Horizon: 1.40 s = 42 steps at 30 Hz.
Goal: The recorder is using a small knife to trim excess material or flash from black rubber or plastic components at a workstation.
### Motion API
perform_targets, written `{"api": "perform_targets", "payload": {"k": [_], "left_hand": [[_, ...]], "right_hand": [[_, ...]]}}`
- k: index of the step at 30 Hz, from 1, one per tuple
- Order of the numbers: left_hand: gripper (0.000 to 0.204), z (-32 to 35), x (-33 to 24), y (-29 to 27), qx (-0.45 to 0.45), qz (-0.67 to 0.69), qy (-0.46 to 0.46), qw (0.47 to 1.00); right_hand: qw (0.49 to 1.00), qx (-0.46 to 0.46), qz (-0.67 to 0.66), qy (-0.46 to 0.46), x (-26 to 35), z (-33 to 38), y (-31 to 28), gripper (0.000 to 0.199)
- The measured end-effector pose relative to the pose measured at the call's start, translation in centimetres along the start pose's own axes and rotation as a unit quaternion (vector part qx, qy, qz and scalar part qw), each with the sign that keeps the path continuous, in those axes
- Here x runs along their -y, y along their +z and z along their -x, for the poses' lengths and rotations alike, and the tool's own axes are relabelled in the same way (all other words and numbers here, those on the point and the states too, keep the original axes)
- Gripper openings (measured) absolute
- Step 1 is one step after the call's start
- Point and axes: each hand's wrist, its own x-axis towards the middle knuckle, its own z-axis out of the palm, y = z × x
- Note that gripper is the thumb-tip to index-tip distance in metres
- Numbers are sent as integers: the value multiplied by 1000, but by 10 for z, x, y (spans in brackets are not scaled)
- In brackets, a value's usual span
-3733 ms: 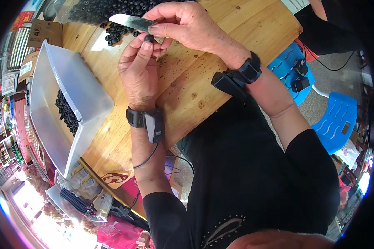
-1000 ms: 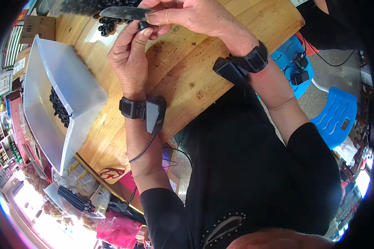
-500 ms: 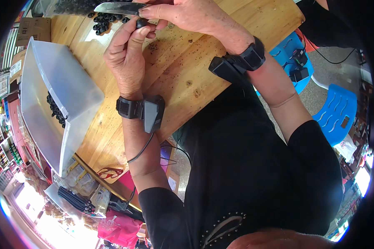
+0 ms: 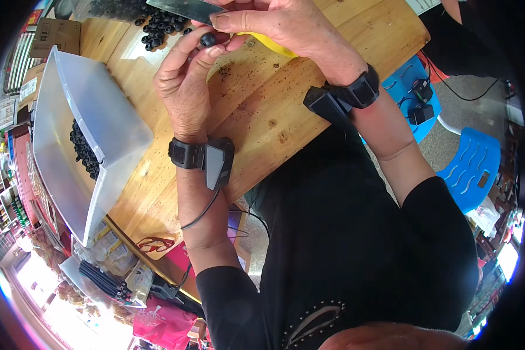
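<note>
My left hand (image 4: 186,87) is closed, pinching a small round black bead-like piece (image 4: 207,39) between thumb and fingers. My right hand (image 4: 286,29) grips a knife (image 4: 184,8) with a yellow handle, its wide blade pointing left, just above the black piece. Whether blade and piece touch, I cannot tell. Loose black pieces (image 4: 163,24) lie in a heap on the wooden table (image 4: 245,122), beyond my left fingers. Left of my hand stands a translucent plastic bin (image 4: 114,99) with many similar black pieces (image 4: 83,151) in it.
Dark crumbs (image 4: 233,71) are scattered over the tabletop. Red-framed glasses (image 4: 155,244) lie by the near left table corner. A cardboard box (image 4: 55,38) stands behind the bin. Blue plastic stools (image 4: 472,169) are at the right, and another person's dark clothing (image 4: 449,35) shows at the upper right.
The knife has lifted and tilted slightly, and its yellow handle has come into sight under my right palm. The black piece is now more exposed at my left fingertips.
</note>
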Motion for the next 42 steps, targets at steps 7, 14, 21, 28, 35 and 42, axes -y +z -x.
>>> {"api": "perform_targets", "payload": {"k": [7,14,21,28,35,42], "left_hand": [[28,4,2,-2,-20,34,-12,999],[25,2,7,-8,-7,-29,-41,999],[30,2,8,-6,21,-13,-20,999],[34,-3,-3,2,42,32,-7,999],[35,-5,-4,7,34,77,-6,996],[34,-5,-5,7,30,77,-13,996]], "right_hand": [[998,34,50,-33,4,2,3,17],[957,-19,259,-132,1,1,6,16],[959,-51,246,-133,-4,-1,6,14],[999,-21,-40,-26,-2,0,5,19],[999,-19,-38,-29,-3,-1,3,18],[999,-24,-38,-24,-4,-1,3,21]]}}
